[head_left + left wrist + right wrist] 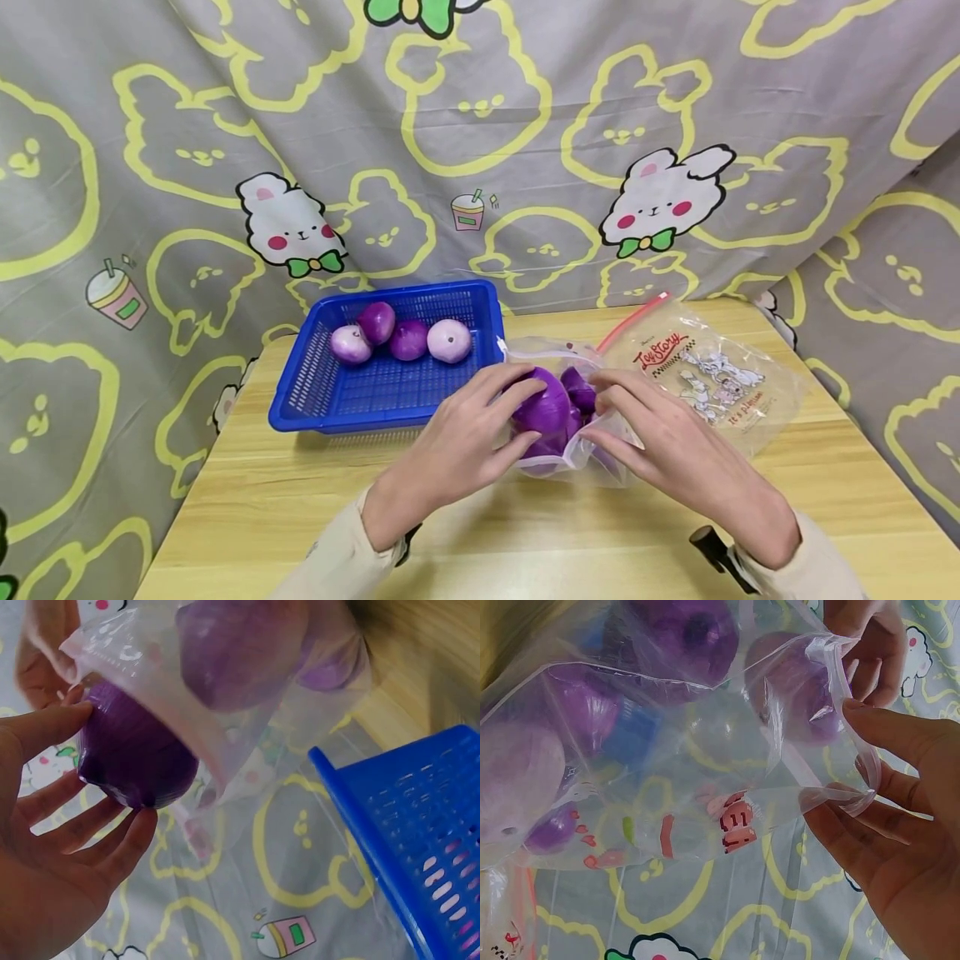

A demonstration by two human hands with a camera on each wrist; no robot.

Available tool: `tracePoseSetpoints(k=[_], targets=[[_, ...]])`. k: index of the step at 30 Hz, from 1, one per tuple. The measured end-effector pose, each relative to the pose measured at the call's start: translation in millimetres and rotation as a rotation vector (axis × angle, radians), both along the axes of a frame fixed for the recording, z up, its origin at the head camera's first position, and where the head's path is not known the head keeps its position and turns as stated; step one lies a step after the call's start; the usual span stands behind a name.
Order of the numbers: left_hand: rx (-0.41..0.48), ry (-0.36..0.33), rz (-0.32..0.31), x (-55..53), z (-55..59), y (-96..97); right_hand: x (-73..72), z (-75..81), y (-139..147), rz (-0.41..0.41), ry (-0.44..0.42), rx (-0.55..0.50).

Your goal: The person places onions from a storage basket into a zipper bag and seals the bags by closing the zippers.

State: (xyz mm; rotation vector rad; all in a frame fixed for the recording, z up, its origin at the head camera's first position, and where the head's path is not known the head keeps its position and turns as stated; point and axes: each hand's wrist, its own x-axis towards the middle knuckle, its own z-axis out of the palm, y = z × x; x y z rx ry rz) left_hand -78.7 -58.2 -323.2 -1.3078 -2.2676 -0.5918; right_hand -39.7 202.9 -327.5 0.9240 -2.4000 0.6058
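My left hand point(465, 429) grips a purple onion point(546, 406) with curled fingers and thumb at the mouth of a clear zip bag. In the left wrist view, this onion point(139, 754) sits partly inside the bag's pale rim. With thumb and fingers my right hand point(671, 429) pinches the opposite edge of the bag; in the right wrist view the clear bag point(679, 829) is held spread between the hands. Several more purple onions point(577, 390) lie inside it, seen through the plastic.
A blue perforated basket point(375, 404) stands at the left with several onions point(408, 340) towards its back. On the right a second clear bag point(720, 379) with a red slider strip and printed figures lies flat on the wooden table point(547, 550). A patterned curtain point(525, 192) hangs behind.
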Motion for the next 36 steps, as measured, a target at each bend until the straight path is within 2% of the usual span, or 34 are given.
tracePoseSetpoints(k=[6,11,15,21,27,36], targets=[[-0.024,-0.003,0.011,-4.2,-6.0,6.9,-2.3,-0.2,-3.5,0.02,0.026,-0.008],[-0.016,-0.005,0.006,-6.8,-10.3,12.9,-1.5,0.2,-4.4,0.005,-0.009,0.008],[-0.011,0.017,0.017,-8.1,-13.8,18.1,-1.8,0.1,-5.2,0.001,-0.028,0.011],[-0.026,0.053,0.047,-8.7,-18.7,24.6,-4.3,-1.7,-5.8,0.024,0.004,-0.009],[-0.058,0.135,0.082,-6.5,-23.1,27.3,-5.9,-2.6,-6.1,0.026,0.018,-0.018],[-0.064,0.268,0.107,-4.1,-24.8,31.3,-6.1,-0.6,-7.0,0.004,-0.018,0.003]])
